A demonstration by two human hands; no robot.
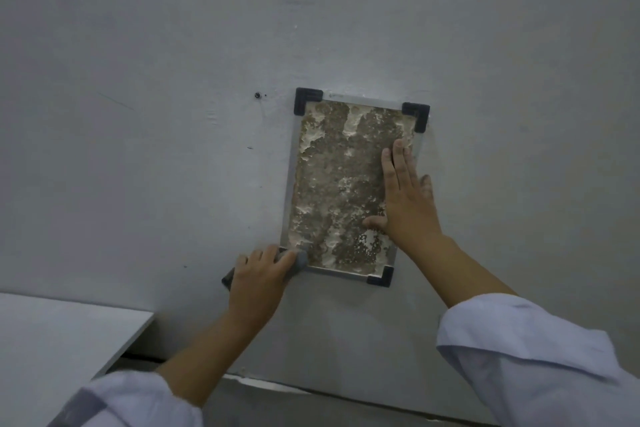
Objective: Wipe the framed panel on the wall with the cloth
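Both hands are on the wall [173,45] at the panel [341,184]. The left hand [258,277] grips a grey cloth [298,262] with curled fingers and presses it on the lower left corner of the panel, so this corner is covered. The right hand [403,194] lies flat, with straight fingers, on the right side of the panel; its little finger reaches over the right edge onto the wall, and the thumb points to the panel's middle. It holds nothing. The panel hangs a little tilted, in a thin metal frame with black corner caps [306,100]. Its surface is brown with many white, crusty patches. A small dark screw [257,95] sits in the wall left of the panel's top. A white counter [52,333] is below and left of the panel. Both arms wear light sleeves [519,350].
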